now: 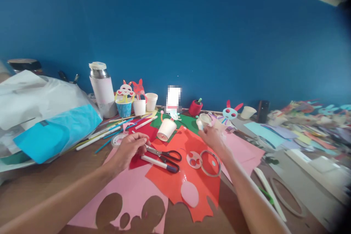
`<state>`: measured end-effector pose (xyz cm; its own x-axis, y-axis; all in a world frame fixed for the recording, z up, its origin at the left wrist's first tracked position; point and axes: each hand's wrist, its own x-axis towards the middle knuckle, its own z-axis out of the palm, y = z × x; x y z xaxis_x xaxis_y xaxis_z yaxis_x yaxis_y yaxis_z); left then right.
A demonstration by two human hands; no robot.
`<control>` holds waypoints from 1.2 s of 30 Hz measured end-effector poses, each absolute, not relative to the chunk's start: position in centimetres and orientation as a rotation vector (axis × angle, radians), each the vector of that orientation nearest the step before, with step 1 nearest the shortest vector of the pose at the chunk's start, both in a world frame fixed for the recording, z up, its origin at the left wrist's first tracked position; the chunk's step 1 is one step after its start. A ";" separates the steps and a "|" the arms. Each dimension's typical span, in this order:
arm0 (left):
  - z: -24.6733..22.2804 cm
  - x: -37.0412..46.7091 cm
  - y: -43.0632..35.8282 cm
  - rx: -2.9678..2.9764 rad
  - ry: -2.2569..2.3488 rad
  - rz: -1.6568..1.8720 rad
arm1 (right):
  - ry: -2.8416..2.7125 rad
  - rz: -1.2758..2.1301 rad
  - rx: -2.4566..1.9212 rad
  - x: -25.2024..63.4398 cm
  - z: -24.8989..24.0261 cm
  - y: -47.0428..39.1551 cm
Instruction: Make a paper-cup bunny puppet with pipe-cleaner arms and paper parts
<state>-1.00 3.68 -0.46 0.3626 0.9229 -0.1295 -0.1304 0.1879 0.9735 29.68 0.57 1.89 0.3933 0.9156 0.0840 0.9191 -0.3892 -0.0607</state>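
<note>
Gripping a small white foam cup [204,120], right hand [212,135] raised.

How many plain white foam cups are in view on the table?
5, maybe more hidden: two upright by the blue cup, at and; one tipped on the green paper; one at the right hand, at; one near the wall.

Bare forearms, no sleeves, unadorned
</note>
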 end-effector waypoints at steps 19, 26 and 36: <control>2.2 -0.6 2.0 1.296 0.848 0.653 | -1.794 0.861 -1.403 18.7 0.6 -3.5; 1.9 -0.5 2.0 1.200 0.837 0.591 | -1.642 0.970 -1.310 18.6 0.0 -3.2; 2.0 -0.6 2.3 1.101 0.845 0.592 | -1.311 1.066 -1.167 18.7 -0.7 -2.7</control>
<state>-0.57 2.31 2.03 0.5615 0.7748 -0.2904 -0.0083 0.3562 0.9344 18.66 -2.72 -0.70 0.0088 0.9910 0.1334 0.0719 0.1324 -0.9886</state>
